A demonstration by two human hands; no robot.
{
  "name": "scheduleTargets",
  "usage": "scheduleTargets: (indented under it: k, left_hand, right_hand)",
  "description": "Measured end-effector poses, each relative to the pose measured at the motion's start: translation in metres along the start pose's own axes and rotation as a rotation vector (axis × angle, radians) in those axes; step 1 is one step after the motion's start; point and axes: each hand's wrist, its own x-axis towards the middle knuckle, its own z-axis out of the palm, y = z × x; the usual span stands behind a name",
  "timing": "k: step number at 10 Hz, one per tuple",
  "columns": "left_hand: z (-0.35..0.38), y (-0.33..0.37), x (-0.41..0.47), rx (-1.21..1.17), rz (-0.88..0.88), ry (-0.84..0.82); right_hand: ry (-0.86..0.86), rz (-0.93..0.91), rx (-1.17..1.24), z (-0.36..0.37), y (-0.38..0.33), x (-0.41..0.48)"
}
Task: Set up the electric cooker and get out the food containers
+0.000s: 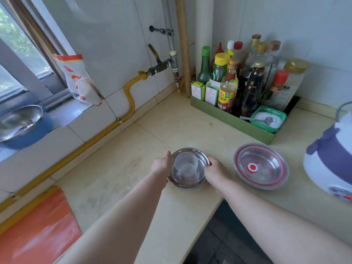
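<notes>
A round steel food container (198,159) sits on the beige counter (133,168) in the middle of the head view, with a clear plastic cup lying inside it. My left hand (161,165) grips its left rim and my right hand (215,171) grips its right rim. To its right stands a second steel container (261,166) with a clear lid, a red seal ring and a red valve. The white and purple electric cooker (331,161) stands at the right edge, partly cut off.
A green tray (228,119) of sauce bottles and a salt tub fills the back corner. A yellow gas hose (129,96) runs along the wall. On the windowsill stand a blue-and-steel bowl (21,124) and a bag (80,80). An orange sheet (38,229) lies at front left.
</notes>
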Motion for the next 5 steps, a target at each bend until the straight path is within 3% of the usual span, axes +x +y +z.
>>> scheduleTargets:
  k: [1,4,5]
  left_hand:
    - [0.020,0.020,0.012,-0.038,0.027,-0.071]
    - [0.055,0.040,0.027,-0.114,0.170,-0.163]
    - [0.066,0.042,0.023,-0.039,0.315,0.019]
  right_hand:
    - [0.094,0.032,-0.001,-0.013,-0.006,0.018]
    - [0.157,0.104,0.159,-0.043,-0.008,0.029]
    - [0.256,0.040,0.270,-0.053,-0.002,0.024]
